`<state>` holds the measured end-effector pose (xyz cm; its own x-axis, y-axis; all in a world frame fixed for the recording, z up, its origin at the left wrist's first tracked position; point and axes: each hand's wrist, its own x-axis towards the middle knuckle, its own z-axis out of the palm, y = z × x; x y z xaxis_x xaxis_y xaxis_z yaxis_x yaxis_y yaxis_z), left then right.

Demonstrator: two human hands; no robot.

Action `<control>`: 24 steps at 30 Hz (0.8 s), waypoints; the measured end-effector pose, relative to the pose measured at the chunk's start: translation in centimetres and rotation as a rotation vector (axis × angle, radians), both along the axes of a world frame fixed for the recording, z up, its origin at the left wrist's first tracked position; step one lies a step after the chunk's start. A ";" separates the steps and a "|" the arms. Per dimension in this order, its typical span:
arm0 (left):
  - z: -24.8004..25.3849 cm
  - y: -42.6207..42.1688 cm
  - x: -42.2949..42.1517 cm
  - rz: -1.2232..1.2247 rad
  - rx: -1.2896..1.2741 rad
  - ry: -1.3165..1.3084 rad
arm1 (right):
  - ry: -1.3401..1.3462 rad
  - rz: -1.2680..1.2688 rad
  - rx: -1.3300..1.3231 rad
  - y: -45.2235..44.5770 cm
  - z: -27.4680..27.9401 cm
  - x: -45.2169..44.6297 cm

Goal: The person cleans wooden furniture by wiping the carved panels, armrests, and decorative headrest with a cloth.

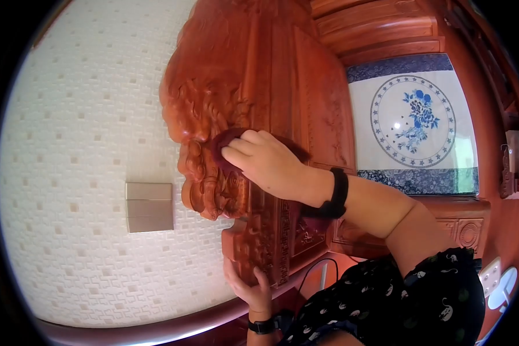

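My right hand, a black band at its wrist, is closed on a dark red cloth. It presses the cloth against the carved top of a reddish-brown wooden sofa backrest. Part of the cloth hangs below my forearm. Lower in the view, my left hand, with a black watch, grips the stepped end of the same backrest. Its thumb lies on the front face, and its fingers go round the outer edge, partly hidden.
A white textured wall with a beige switch plate runs along the carved edge. A blue-and-white floral cushion lies on the wooden seat. A white power strip and a dark cable are near my body.
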<state>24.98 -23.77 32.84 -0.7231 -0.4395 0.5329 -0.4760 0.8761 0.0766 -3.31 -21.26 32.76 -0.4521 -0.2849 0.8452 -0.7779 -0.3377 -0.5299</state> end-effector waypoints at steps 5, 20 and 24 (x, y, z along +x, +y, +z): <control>-0.2 -0.1 -0.1 0.018 -0.027 0.035 | -0.043 -0.016 -0.010 -1.0 0.6 0.4; 0.1 -0.1 -0.4 -0.032 -0.065 0.021 | -1.030 0.660 -0.305 1.8 -2.2 -0.1; 0.1 0.1 -0.5 -0.035 -0.052 0.039 | -0.430 0.302 -0.232 -0.1 -1.3 -0.5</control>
